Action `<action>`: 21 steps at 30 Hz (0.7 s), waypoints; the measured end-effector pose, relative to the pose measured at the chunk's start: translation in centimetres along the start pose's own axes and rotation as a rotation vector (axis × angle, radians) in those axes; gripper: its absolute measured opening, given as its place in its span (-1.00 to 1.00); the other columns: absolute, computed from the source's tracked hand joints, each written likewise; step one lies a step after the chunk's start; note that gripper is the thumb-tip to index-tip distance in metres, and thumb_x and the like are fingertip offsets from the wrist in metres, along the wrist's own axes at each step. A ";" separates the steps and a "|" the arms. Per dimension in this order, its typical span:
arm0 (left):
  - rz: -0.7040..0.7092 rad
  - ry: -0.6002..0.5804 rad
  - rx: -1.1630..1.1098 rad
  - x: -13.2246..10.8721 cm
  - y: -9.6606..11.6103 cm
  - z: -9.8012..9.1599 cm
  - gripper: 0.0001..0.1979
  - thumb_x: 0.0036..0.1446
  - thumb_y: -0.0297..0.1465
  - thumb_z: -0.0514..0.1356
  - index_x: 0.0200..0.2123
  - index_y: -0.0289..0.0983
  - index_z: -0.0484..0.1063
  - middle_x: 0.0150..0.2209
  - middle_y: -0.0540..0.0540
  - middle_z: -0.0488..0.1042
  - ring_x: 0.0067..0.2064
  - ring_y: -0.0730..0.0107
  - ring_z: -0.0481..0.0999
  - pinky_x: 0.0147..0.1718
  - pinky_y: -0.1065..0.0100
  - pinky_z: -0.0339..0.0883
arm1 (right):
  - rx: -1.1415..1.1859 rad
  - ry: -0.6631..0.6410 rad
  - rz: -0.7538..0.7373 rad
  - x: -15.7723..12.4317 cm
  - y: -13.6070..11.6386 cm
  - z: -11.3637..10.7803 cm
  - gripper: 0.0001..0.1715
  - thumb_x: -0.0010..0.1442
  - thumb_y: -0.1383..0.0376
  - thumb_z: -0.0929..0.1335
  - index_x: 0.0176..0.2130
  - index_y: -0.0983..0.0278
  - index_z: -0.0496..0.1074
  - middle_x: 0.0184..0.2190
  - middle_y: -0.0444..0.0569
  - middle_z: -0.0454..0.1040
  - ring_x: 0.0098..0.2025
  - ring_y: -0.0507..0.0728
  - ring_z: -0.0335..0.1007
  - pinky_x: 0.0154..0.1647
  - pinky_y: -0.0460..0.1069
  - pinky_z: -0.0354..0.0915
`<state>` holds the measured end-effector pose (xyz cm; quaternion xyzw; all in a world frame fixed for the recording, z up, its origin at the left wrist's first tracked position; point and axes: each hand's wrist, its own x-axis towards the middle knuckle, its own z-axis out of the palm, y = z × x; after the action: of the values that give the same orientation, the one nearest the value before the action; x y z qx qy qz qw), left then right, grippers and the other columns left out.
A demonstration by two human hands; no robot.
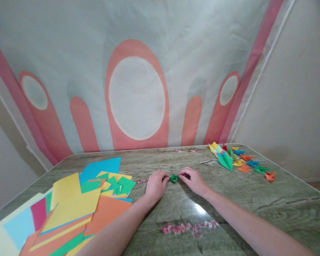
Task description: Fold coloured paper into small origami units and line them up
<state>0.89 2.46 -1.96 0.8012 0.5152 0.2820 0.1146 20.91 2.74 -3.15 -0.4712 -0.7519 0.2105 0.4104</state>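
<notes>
A small green folded paper piece (173, 178) sits between my two hands, just above or on the tabletop; I cannot tell which. My left hand (157, 185) pinches its left end between thumb and fingers. On the opposite side, my right hand (193, 181) grips the right end in the same way. The fingertips cover both ends, so only the folded middle shows. Its exact shape is too small to make out.
Loose coloured sheets, with a yellow sheet (72, 202) on top, cover the table's left side. Green paper scraps (120, 185) lie beside them. Folded paper figures, including a green paper plane (224, 161) and an orange figure (270, 176), stand at the back right. The wood-patterned table (245, 206) meets a printed backdrop (137, 99).
</notes>
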 end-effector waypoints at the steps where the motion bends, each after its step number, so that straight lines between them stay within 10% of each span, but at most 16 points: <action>1: 0.007 -0.002 -0.001 0.0 -0.1 0.0 -0.88 0.11 -0.40 0.09 -0.37 -0.23 0.42 -0.34 -0.07 0.43 -0.24 0.31 0.38 -0.23 0.33 0.20 | 0.000 0.003 0.001 0.0 0.0 0.0 -0.84 0.13 0.27 0.30 -0.38 0.26 0.46 -0.43 -0.07 0.41 -0.37 0.06 0.31 -0.30 -0.04 0.23; 11: 0.032 0.024 -0.028 -0.2 -0.6 0.6 -0.78 0.06 -0.44 0.12 -0.17 -0.24 0.35 -0.30 -0.07 0.45 -0.20 0.29 0.39 -0.19 0.31 0.19 | -0.019 0.038 -0.047 1.0 -0.4 -1.9 -0.82 0.14 0.25 0.31 -0.37 0.25 0.50 -0.43 -0.06 0.45 -0.36 0.06 0.35 -0.28 -0.05 0.24; 21: 0.090 -0.011 0.029 0.1 -0.6 0.4 -0.82 0.08 -0.46 0.08 -0.20 -0.26 0.34 -0.25 -0.09 0.42 -0.18 0.29 0.37 -0.16 0.30 0.18 | -0.255 0.172 -0.039 1.9 3.8 -15.7 -0.72 0.09 0.11 0.31 -0.35 0.24 0.51 -0.38 -0.06 0.51 -0.32 0.12 0.38 -0.24 0.02 0.28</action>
<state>0.63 2.84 -2.53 0.8266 0.4822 0.2748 0.0929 35.36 5.06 4.01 -0.5212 -0.7435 0.0642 0.4139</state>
